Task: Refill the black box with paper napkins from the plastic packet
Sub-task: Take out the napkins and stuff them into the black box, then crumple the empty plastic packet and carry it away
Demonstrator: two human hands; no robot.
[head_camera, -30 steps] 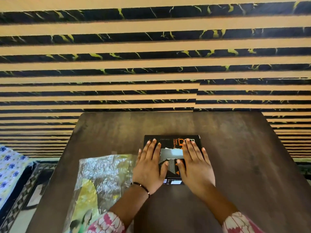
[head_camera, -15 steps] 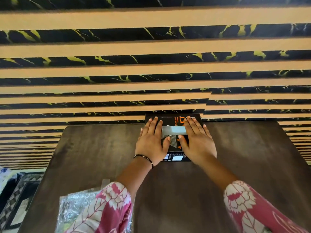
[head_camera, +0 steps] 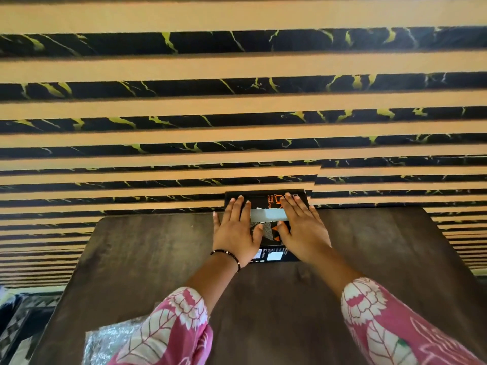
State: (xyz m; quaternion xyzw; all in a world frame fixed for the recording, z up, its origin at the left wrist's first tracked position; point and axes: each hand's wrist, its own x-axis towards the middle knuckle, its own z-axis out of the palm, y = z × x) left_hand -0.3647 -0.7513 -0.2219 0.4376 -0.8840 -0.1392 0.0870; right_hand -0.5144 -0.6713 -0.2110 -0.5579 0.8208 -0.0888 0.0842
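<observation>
At the near left corner of a dark wooden table (head_camera: 147,262), a crinkled clear plastic packet (head_camera: 110,343) lies flat, its right part hidden under the person's left sleeve (head_camera: 168,333). Both sleeves are pink with a white leaf and flower print; the right sleeve (head_camera: 390,322) enters from the near right corner. The two bare forearms reach away from the viewer toward the middle of the table's far edge.

There, the black box (head_camera: 271,255) lies flat on the table, its far end at the table's far edge. The left hand (head_camera: 235,231) rests palm down on the box's left half, fingers straight and close together, gripping nothing; a thin beaded bracelet (head_camera: 228,255) circles that wrist. The right hand (head_camera: 303,230) rests palm down on the right half in the same flat way, fingers straight and slightly spread. Between the hands shows the box top, with orange lettering (too small to read), small orange triangles, and a pale napkin (head_camera: 267,214) lying across the opening. A white label sits on the box's near end.

Beyond the table rises a wall (head_camera: 237,69) of alternating tan and black marbled horizontal stripes. At the far left, low down, a patterned black and white cloth (head_camera: 13,327) is partly visible.
</observation>
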